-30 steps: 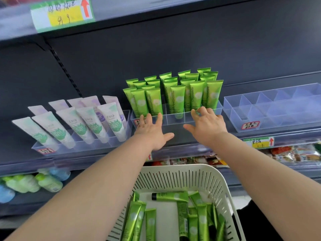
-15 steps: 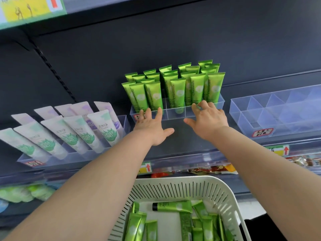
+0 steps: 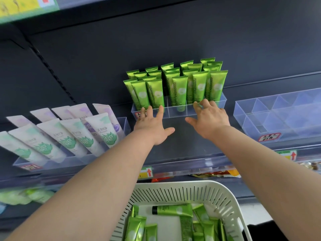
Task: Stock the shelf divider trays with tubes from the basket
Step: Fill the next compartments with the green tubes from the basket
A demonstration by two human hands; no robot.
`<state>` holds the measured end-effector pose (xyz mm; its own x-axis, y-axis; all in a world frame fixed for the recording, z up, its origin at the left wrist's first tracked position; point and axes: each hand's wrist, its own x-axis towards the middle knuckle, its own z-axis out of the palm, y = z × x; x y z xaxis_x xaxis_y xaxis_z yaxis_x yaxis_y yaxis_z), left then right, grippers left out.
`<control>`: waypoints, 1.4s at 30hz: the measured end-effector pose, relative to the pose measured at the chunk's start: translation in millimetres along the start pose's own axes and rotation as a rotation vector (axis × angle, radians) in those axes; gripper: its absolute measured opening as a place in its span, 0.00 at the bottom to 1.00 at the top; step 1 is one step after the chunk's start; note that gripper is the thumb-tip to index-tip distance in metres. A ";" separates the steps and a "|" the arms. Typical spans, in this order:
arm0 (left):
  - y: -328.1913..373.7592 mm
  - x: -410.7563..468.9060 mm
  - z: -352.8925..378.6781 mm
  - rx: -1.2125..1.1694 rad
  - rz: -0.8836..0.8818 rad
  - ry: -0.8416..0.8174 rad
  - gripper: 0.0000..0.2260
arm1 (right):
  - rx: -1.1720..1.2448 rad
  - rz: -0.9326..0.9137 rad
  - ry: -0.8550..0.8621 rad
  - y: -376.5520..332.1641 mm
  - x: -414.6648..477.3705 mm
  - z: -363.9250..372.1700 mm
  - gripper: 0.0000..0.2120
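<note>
A clear divider tray (image 3: 175, 112) stands on the dark shelf, filled with several upright green Chamomile tubes (image 3: 179, 92). My left hand (image 3: 152, 126) has its straight fingers against the tray's front wall at its left end. At the tray's right end my right hand (image 3: 209, 120) touches the front wall with its fingers slightly bent over the rim. Neither hand holds a tube. Below, a white slotted basket (image 3: 180, 193) holds several more green tubes (image 3: 173, 210) lying flat.
A tray of white and lilac tubes (image 3: 73, 134) leans at the left. An empty clear divider tray (image 3: 281, 115) sits at the right. Price labels line the shelf's front rail (image 3: 191, 168). A lower shelf holds packets and green packs.
Both hands have pushed the green tubes' tray further back on the shelf. The view has tilted up slightly.
</note>
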<state>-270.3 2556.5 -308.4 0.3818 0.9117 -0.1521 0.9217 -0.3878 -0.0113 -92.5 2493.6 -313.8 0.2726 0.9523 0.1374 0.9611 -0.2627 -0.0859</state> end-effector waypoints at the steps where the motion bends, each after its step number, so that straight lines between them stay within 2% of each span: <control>1: -1.0 -1.5 -0.5 -0.019 0.005 0.005 0.39 | 0.011 -0.008 -0.007 0.7 -0.9 -0.1 0.33; 5: -0.7 -16.1 1.7 -0.084 0.035 0.052 0.35 | 0.065 -0.039 -0.027 11.0 -14.4 2.4 0.33; 13: 35.7 -45.7 -12.2 -0.100 0.121 0.041 0.32 | -0.123 0.060 0.051 47.1 -67.8 2.5 0.31; 20: 51.0 -67.6 -24.1 -0.067 0.197 0.068 0.31 | -0.122 0.259 -0.004 50.4 -92.4 -15.4 0.31; 24: 36.7 -76.0 -21.6 -0.084 0.183 0.094 0.30 | -0.034 0.208 0.054 32.4 -95.5 -18.9 0.30; 27: 25.0 -78.5 -22.1 -0.088 0.157 0.131 0.29 | 0.171 0.030 0.054 2.4 -92.5 -23.2 0.28; 30: 21.2 -80.5 -26.6 -0.109 0.134 0.129 0.29 | 0.178 -0.070 0.102 -4.6 -93.9 -28.5 0.26; 35: 46.1 -86.1 -30.8 -0.104 0.225 0.103 0.28 | 0.019 0.020 0.077 37.7 -107.0 -26.6 0.22; 39: 73.4 -92.5 -24.9 -0.030 0.364 -0.014 0.28 | -0.016 0.101 -0.019 52.6 -119.3 -24.2 0.23; 42: 75.3 -96.3 -18.1 -0.029 0.372 -0.084 0.29 | -0.028 0.082 -0.031 47.7 -122.9 -21.8 0.21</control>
<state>-236.4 2442.0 -276.8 0.6847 0.6946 -0.2207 0.7232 -0.6851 0.0873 -79.2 2360.7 -313.2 0.3493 0.9316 0.1008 0.9366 -0.3438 -0.0678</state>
